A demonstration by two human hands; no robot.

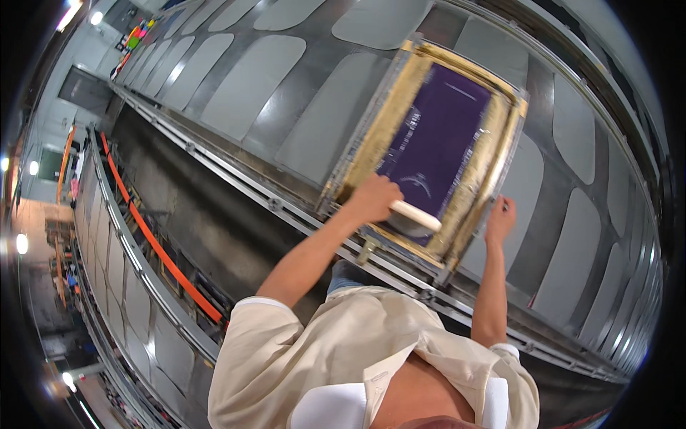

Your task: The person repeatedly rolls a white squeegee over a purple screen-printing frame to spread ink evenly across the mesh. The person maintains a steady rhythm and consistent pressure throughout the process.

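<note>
Gripping the left end of the pale bar (419, 215), the left hand (374, 199) is nearer, the bar's long axis running rightward across the purple screen (450, 121)'s near end, while the right hand (501, 219) half-curls beside the frame (508, 132), hold unclear.

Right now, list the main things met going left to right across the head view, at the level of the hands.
Long orange strip → left hand → pale handle → right hand → a rounded gray panel beyond it.
</note>
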